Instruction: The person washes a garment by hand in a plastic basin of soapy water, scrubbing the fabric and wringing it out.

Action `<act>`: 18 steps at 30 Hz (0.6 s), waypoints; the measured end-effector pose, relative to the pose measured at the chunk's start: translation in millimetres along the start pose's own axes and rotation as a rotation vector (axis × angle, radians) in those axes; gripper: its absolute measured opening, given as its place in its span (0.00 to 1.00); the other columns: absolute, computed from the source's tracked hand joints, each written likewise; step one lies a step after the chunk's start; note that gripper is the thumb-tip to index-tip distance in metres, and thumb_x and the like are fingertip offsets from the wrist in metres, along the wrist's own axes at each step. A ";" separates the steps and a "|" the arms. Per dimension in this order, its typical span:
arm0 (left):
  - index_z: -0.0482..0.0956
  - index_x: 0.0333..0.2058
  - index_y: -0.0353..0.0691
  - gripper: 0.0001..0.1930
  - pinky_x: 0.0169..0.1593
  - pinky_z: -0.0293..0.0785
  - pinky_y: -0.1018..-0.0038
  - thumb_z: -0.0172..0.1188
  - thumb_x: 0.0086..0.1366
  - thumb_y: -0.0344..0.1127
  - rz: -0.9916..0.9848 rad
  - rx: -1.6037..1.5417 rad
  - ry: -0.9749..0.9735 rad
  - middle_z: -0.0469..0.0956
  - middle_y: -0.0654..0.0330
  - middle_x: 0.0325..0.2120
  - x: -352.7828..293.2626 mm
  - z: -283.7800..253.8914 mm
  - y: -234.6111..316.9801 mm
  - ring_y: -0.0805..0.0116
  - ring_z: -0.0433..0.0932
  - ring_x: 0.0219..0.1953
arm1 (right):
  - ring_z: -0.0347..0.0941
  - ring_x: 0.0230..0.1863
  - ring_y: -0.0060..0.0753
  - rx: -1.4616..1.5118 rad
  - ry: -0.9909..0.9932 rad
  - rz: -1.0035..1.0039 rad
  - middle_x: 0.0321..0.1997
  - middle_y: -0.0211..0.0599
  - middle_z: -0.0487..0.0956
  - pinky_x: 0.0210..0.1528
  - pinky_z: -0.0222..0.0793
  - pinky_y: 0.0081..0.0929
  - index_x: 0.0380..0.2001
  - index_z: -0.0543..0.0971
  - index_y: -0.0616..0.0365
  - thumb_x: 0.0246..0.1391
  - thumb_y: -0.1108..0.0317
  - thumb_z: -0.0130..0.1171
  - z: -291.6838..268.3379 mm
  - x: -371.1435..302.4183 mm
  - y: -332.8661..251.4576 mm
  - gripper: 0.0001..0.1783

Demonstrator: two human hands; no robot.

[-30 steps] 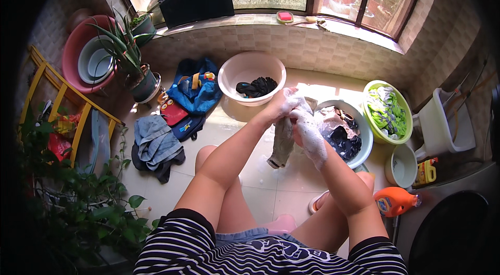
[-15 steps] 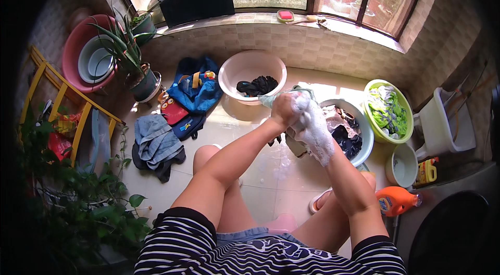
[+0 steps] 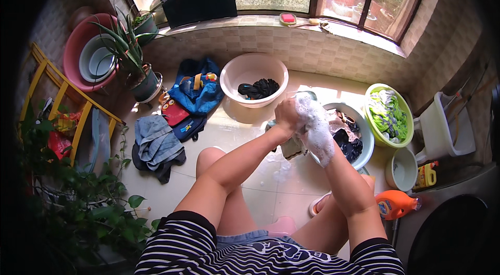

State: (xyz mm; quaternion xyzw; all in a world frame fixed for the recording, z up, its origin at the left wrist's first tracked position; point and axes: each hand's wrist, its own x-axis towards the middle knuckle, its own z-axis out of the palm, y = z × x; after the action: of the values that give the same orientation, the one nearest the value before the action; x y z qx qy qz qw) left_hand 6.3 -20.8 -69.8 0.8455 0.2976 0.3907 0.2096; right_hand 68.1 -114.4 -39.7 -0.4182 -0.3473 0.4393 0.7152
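Now, nearest: striped shirt point(image 3: 177, 246) at the bottom, bare knees apart, an orange bottle point(image 3: 393, 205) off the right knee.
Left hand point(image 3: 286, 114): clenched, gripping bunched cloth, knuckles up.
Right hand point(image 3: 312, 116): pressed up against the left, closed on that same cloth, its fingers lost under thick white foam.
Grey cloth point(image 3: 292, 149): squeezed between both hands, its end dangling below them over the tiled floor point(image 3: 255, 178), where suds lie splashed!
Blue basin point(image 3: 368, 145): just right of the hands, holding dark and pink clothes.
Jeans point(image 3: 156, 142): heaped on the floor to the left, near a blue backpack point(image 3: 195, 95).
Green basin point(image 3: 410, 132): beyond the blue one, packed with lime-and-grey clothes.
Pink basin point(image 3: 239, 64): by the wall, black cloth point(image 3: 264, 88) inside.
Windowsill point(image 3: 255, 19): pink soap point(image 3: 287, 17) sitting in its dish, bright window behind.
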 end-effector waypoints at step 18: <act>0.74 0.36 0.34 0.13 0.36 0.70 0.76 0.55 0.57 0.38 -0.136 -0.484 -0.321 0.77 0.56 0.28 21.0 -41.6 36.0 0.70 0.75 0.30 | 0.68 0.43 0.33 0.601 0.143 0.200 0.40 0.37 0.70 0.50 0.64 0.31 0.42 0.67 0.56 0.57 0.63 0.43 -9.0 13.4 -11.1 0.13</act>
State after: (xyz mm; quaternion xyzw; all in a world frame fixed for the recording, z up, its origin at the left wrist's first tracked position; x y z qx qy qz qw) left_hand -3.3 -28.1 -12.2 0.8000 0.2148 0.2969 0.4752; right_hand 84.6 -107.6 -31.7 -0.2501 -0.1081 0.5596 0.7827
